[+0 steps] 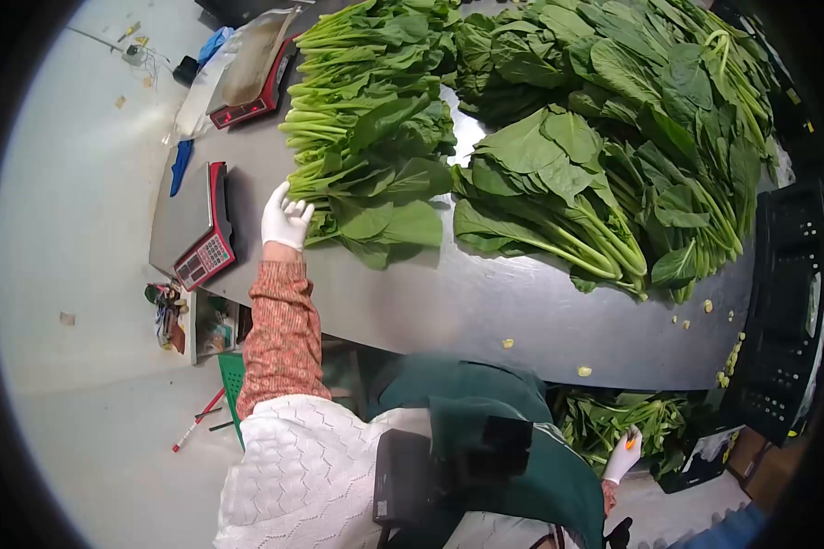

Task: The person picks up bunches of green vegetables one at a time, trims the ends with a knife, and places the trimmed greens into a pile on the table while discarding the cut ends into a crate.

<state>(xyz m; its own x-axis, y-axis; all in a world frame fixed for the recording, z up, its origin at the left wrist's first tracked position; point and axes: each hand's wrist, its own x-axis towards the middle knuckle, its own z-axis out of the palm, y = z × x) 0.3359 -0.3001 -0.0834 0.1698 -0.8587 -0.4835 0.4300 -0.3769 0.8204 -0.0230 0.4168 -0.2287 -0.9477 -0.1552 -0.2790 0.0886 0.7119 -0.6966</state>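
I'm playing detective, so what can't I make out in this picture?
All in the head view:
- Orange thing: mostly covered by the right hand, so I can't name it.
- Near scale's buttons: labels too small to read.
- Leafy greens under the table: partly hidden by the table edge.
- Blue thing: cut off by the bottom edge.
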